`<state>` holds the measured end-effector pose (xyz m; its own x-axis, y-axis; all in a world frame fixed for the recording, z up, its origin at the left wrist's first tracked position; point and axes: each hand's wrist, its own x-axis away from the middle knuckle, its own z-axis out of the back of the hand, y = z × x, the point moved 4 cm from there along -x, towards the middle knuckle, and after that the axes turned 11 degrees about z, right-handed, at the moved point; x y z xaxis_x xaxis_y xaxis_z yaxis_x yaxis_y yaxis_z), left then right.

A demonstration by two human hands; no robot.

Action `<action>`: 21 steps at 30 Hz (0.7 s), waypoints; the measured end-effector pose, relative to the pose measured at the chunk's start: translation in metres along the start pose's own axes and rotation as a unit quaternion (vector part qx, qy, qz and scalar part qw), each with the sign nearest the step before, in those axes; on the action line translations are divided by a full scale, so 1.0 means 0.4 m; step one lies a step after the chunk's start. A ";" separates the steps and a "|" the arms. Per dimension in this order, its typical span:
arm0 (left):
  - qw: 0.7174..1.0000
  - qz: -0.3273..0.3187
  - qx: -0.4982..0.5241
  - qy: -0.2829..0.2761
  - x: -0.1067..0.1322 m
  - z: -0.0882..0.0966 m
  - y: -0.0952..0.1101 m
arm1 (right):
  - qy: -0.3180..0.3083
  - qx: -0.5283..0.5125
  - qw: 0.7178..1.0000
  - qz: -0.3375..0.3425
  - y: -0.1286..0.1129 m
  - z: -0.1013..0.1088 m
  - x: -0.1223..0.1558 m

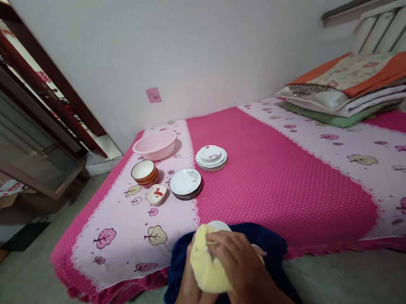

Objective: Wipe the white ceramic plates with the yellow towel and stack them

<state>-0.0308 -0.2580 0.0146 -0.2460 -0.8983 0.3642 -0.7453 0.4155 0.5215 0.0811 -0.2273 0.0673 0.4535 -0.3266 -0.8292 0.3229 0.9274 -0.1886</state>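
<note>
A pale yellow cloth (pixel 206 269) is bunched between my two hands, low in the view. My left hand (pixel 191 283) is closed around its left side and underside. Over the top of it bends my right hand (pixel 236 256), fingers pressed into the folds. Whether something lies inside the cloth is hidden. Just beyond my fingers shows the rim of a white dish (pixel 219 225). Another pale edge (pixel 259 251) peeks out right of my right hand, too covered to name. Dark blue fabric (pixel 266 235) spreads beneath my hands at the bed's edge.
On the pink bedspread (pixel 257 174) stand stacked flowered plates (pixel 210 152), dark-edged plates (pixel 185 182), brown bowls (pixel 144 170) and a small square dish (pixel 156 194). A pink basin (pixel 155 144) sits by the wall. Folded bedding (pixel 354 84) is piled at the far right.
</note>
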 end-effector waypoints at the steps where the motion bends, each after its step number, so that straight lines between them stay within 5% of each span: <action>1: 1.000 0.002 0.005 0.001 -0.033 0.012 0.003 | 0.001 0.001 1.000 -0.020 0.017 0.008 0.000; 4: 0.999 0.010 0.041 -0.007 -0.081 0.036 0.000 | -0.027 -0.007 0.996 -0.090 0.068 0.018 0.013; 10: 0.993 0.027 0.115 -0.025 -0.065 0.043 -0.004 | -0.085 -0.005 0.980 -0.177 0.104 0.014 0.065; 21: 0.989 0.002 0.142 -0.031 -0.096 0.052 0.029 | -0.097 0.102 0.985 -0.101 0.017 -0.014 0.114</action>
<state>-0.0428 -0.2216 -0.0096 -0.2812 -0.9072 0.3127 -0.8859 0.3707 0.2788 0.0993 -0.2347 0.0251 0.5064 -0.5485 -0.6654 0.5747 0.7900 -0.2138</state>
